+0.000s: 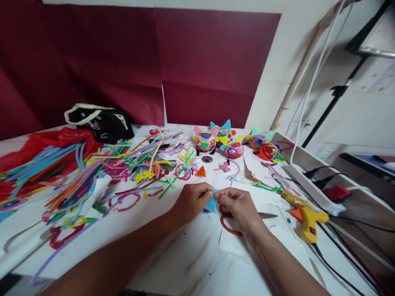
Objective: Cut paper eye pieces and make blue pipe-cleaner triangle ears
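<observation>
Near the front middle of the table, my left hand (193, 200) pinches a light blue piece of coiled pipe cleaner (209, 205), which looks roughly triangular. My right hand (237, 204) meets it at the piece's top end, with thumb and forefinger pressed together there. Part of the blue piece is hidden behind my left fingers. Under my right hand lies a pair of scissors with red handles (228, 225); their blades point right, over white paper. A small orange coiled triangle (200, 171) sits just beyond my hands.
Loose pipe cleaners (74, 181) are heaped on the left, by a red plastic bag (66, 137) and a black bag (105, 125). Several colourful animal heads (205, 142) stand at the back. On the right lie a yellow glue gun (308, 222) with its cord and a power strip (314, 187).
</observation>
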Demonstrator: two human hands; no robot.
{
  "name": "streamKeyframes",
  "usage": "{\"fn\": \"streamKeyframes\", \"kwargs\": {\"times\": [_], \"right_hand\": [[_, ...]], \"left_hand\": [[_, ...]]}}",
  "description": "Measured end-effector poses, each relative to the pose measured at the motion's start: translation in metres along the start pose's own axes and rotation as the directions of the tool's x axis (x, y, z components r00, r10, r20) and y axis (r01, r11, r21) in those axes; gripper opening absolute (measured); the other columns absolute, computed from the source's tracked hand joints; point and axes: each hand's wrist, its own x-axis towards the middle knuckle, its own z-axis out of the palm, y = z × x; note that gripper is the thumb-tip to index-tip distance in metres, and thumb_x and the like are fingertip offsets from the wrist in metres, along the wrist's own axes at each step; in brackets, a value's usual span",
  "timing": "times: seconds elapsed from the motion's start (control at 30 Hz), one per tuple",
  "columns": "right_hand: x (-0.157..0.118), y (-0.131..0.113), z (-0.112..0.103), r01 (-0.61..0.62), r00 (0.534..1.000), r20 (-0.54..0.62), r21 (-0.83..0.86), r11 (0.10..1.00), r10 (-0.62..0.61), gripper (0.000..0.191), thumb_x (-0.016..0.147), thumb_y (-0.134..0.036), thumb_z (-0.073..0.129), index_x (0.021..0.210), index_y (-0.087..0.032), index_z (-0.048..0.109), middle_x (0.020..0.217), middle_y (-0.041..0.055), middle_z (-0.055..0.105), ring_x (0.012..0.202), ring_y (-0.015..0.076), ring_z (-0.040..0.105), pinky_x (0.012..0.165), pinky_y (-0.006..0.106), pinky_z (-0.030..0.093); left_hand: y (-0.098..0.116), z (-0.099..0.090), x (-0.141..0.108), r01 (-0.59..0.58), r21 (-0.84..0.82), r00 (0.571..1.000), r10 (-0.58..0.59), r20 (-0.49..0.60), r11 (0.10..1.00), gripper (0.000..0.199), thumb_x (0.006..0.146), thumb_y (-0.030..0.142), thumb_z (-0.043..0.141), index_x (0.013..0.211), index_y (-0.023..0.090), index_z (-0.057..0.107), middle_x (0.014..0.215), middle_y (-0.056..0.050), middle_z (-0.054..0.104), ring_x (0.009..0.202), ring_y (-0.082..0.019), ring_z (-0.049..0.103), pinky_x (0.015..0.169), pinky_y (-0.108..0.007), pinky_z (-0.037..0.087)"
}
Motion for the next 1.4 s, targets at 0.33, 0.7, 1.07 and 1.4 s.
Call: {"fn": "streamKeyframes", "kwargs": {"times": [0.33,0.7,1.07,1.4], "right_hand": [[-0.003,-0.002,0.005,0.110,0.993,-0.028,-0.092,0.990,-0.113,0.015,0.064,-0.028,0.063,0.061,-0.013,0.060,0.046,-0.0024,0.052,0.042,0.0070,0.037,0.042,0.021,0.027],[0.000,0.002,0.002,0.060,0.998,0.008,0.004,0.998,-0.060,0.024,0.066,-0.037,0.068,0.067,-0.014,0.062,0.047,-0.0037,0.050,0.042,0.0068,0.035,0.042,0.021,0.025],[-0.002,-0.007,-0.001,-0.044,0.995,0.091,0.112,0.993,0.034,0.018,0.065,-0.030,0.069,0.063,-0.014,0.061,0.048,-0.0031,0.052,0.044,0.0058,0.038,0.045,0.020,0.026],[-0.003,-0.010,-0.002,-0.008,0.996,0.092,0.030,1.000,0.005,0.016,0.063,-0.029,0.067,0.064,-0.015,0.059,0.048,-0.0038,0.050,0.043,0.0069,0.039,0.044,0.021,0.026]], "left_hand": [[-0.004,0.002,0.004,0.193,-0.315,0.980,-0.171,0.097,0.929,0.020,0.073,0.031,0.055,0.079,0.013,0.061,0.059,0.003,0.052,0.053,-0.009,0.048,0.049,-0.019,0.042],[0.000,0.001,0.002,0.234,-0.331,0.971,-0.206,0.119,0.914,0.027,0.076,0.041,0.054,0.070,0.015,0.054,0.060,0.003,0.046,0.057,-0.010,0.049,0.052,-0.023,0.051],[0.007,-0.004,-0.001,-0.065,0.143,0.998,0.062,0.025,0.988,0.024,0.082,0.028,0.045,0.061,0.016,0.046,0.053,0.006,0.035,0.052,-0.007,0.033,0.049,-0.020,0.024],[0.003,-0.003,-0.002,-0.186,0.247,0.982,0.177,0.060,0.951,0.028,0.085,0.028,0.041,0.060,0.017,0.038,0.055,0.005,0.036,0.055,-0.009,0.036,0.054,-0.023,0.023]]}}
